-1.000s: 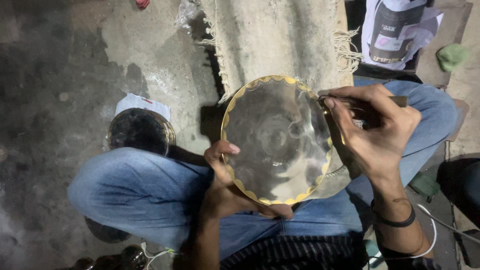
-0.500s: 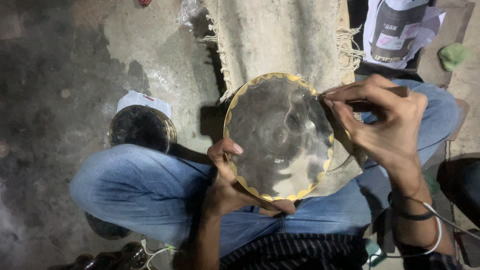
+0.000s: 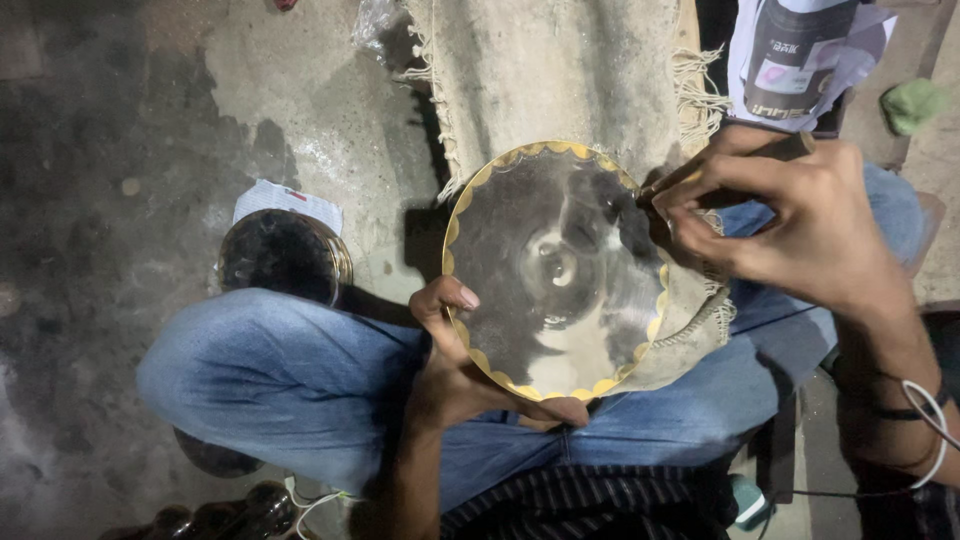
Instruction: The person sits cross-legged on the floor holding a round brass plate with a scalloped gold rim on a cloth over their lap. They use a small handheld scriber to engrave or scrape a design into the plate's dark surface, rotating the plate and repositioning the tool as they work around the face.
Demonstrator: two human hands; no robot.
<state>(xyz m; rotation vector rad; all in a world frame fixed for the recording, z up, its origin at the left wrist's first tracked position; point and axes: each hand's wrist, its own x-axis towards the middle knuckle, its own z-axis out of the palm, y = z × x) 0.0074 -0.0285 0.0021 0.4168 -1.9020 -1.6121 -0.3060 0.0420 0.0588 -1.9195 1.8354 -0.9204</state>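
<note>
Support surface: bare concrete floor (image 3: 150, 120), stained dark in broad patches. Directly on it lie a fringed beige mat (image 3: 560, 70) at top centre, a round dark-topped container (image 3: 283, 255) with a white paper slip (image 3: 288, 203) under its far edge, and, possibly, crumpled clear plastic (image 3: 375, 18) by the mat's corner.

We see a stained concrete floor (image 3: 150, 120), a fringed beige mat (image 3: 560, 70) beyond, under dim, perhaps artificial, light.
</note>
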